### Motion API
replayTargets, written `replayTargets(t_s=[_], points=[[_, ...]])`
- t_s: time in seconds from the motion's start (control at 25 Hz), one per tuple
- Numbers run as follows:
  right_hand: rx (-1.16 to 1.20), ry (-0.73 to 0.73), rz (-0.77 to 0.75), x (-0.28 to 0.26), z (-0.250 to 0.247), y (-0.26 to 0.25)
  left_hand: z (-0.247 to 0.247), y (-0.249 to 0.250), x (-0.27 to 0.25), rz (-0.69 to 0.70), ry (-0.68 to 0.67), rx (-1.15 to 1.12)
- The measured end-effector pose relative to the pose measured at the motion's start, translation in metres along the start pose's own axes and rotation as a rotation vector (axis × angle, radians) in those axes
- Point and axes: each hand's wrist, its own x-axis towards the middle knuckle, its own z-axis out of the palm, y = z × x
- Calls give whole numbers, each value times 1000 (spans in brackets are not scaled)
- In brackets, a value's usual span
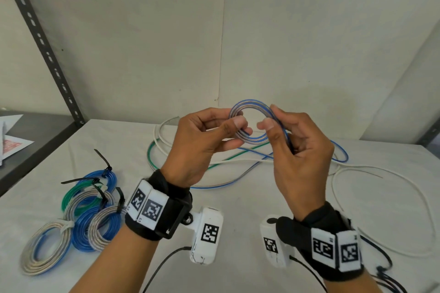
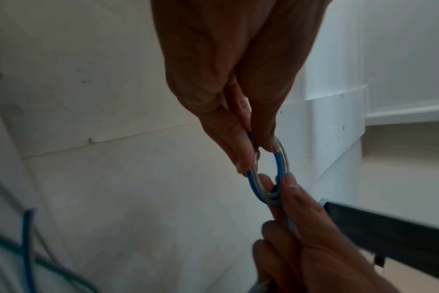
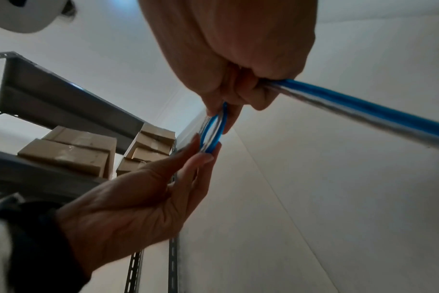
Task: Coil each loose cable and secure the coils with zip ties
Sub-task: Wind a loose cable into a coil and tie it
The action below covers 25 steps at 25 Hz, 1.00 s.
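Above the white table (image 1: 238, 209) we hold a small blue-and-clear cable coil (image 1: 252, 123) between both hands, the left hand (image 1: 202, 147) pinching its left side between thumb and fingers, the right hand (image 1: 300, 159) with thumb and forefinger clamped on its right side and the trailing cable running through the curled palm. We judge the winding step under way; next we must feed more slack round, then fetch a zip tie. Finished tied coils (image 1: 78, 219) lie at left, and loose cables (image 1: 250, 162) sprawl beyond.
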Motion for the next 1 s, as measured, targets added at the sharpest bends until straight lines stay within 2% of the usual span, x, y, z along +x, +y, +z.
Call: replayTargets(t_s=[0.16, 0.24, 0.4, 0.48, 0.68, 0.8, 1.0], points=[[-37, -208, 20, 9, -12, 9, -6, 2, 1, -17, -167, 140], [-88, -304, 11, 9, -13, 12, -6, 3, 1, -56, -184, 154], [-121, -402, -25, 4, -8, 12, 0, -4, 2, -127, -170, 131], [-111, -404, -20, 4, -8, 12, 0, -4, 1, -132, -183, 138], [-62, -354, 0, 11, -16, 15, -15, 6, 0, 6, -351, 241], [-24, -357, 30, 12, -17, 13, -17, 8, -1, -33, -340, 202], [45, -338, 61, 14, -19, 11, -21, 12, -3, -105, -300, 259]])
